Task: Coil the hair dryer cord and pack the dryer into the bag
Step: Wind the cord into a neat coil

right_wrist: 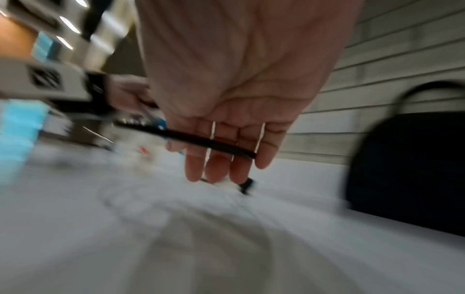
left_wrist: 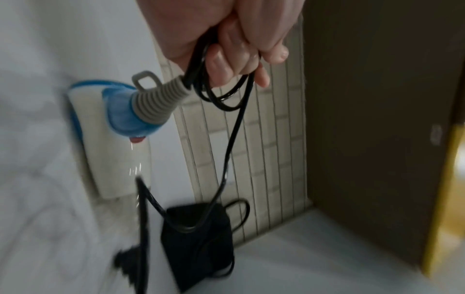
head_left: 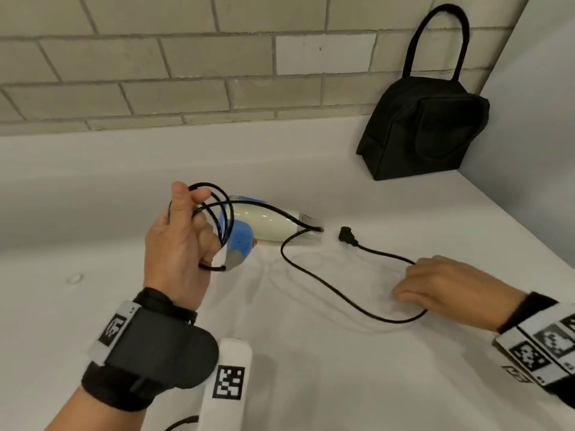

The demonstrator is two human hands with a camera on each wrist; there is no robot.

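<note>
The white and blue hair dryer (head_left: pixel 267 223) lies on its side on the white tabletop (head_left: pixel 311 353). Its black cord (head_left: pixel 326 286) leaves the grey strain relief (left_wrist: pixel 156 103). My left hand (head_left: pixel 174 244) is raised beside the dryer and grips several loops of that cord (left_wrist: pixel 231 139). The loose remainder curves right across the table, passes under my right hand (head_left: pixel 441 284) and ends in the plug (head_left: pixel 345 234). In the right wrist view the cord (right_wrist: pixel 214 142) lies across the straight fingers of my right hand (right_wrist: pixel 226 79). The black bag (head_left: pixel 423 129) stands closed in the far right corner.
A tiled wall (head_left: pixel 186 73) runs along the back of the table and a plain white wall (head_left: pixel 535 119) closes the right side. A small ring-shaped mark (head_left: pixel 74 278) shows on the cloth at the left. A dark door (left_wrist: pixel 377 119) appears in the left wrist view.
</note>
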